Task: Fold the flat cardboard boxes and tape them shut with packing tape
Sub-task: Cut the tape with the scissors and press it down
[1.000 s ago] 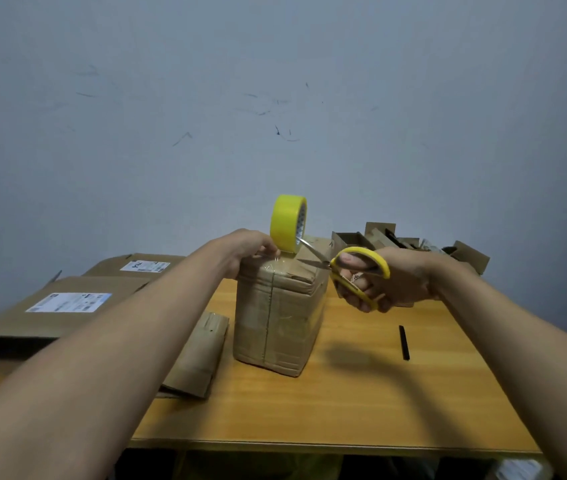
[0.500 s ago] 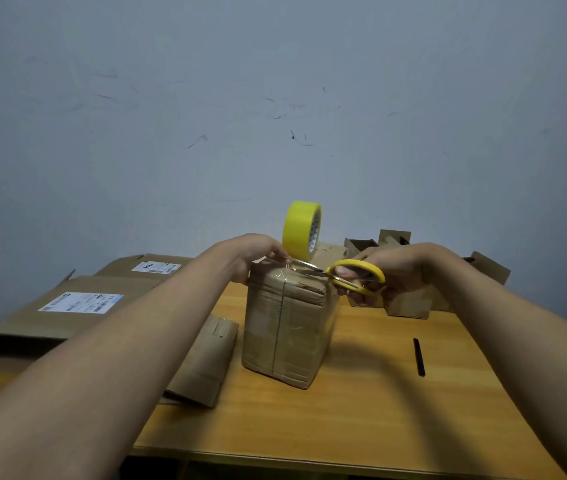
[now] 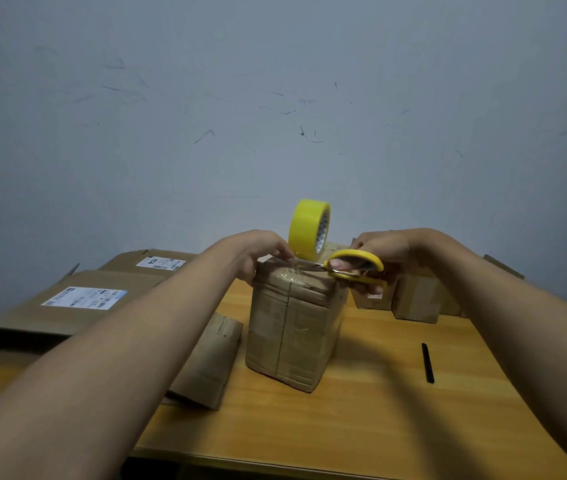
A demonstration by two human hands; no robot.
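Since a second ago, the scissors (image 3: 351, 268) have swung from a raised tilt to lie level, blades closing on the clear tape strip at the box top, and the right hand (image 3: 384, 259) has drawn nearer the left hand (image 3: 261, 252).

Head view: the left hand rests on the top left edge of the taped box (image 3: 292, 327), fingers curled down, pressing the tape there. Just beyond its fingertips the yellow tape roll (image 3: 308, 228) stands on edge on the box top. The right hand grips the yellow scissor handles, fingers through the loops. Below both hands the box stands upright on the table (image 3: 361, 427). Under the left forearm lies a flat cardboard box (image 3: 211, 362); left of it lie larger labelled cartons (image 3: 77, 303). Beyond the right hand stand small folded boxes (image 3: 413, 299); below the right forearm lies a black stick (image 3: 427, 362).
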